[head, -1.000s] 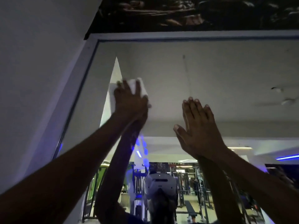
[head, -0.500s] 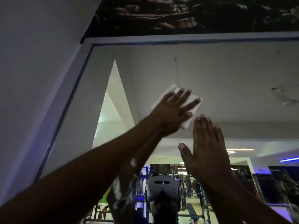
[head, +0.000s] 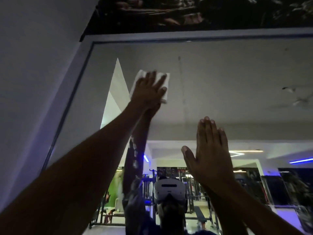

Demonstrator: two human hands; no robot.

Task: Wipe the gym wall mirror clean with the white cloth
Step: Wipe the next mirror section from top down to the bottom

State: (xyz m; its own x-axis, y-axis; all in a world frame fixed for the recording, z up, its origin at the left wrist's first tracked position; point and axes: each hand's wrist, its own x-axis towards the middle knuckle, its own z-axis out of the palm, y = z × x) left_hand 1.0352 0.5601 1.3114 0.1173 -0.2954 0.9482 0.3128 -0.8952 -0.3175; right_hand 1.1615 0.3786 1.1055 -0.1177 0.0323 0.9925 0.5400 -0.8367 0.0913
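The big wall mirror (head: 228, 78) fills most of the view, framed in pale trim. High on its upper left part my left hand (head: 148, 89) presses the white cloth (head: 166, 82) flat against the glass with straight, spread fingers. Only the cloth's edges show around the hand. Lower and to the right, my right hand (head: 209, 148) lies flat on the glass, fingers straight and together, holding nothing. Both arms reach up from the bottom of the frame.
The mirror's frame (head: 71, 92) runs diagonally down the left beside a plain white wall (head: 30, 65). A dark poster (head: 194, 12) hangs above the top edge. The reflection shows my headset (head: 169, 189), gym machines and a ceiling fan (head: 296, 97).
My left hand swept the cloth from the upper left to the right, and has now come back up and to the left. The right hand stayed flat on the glass.
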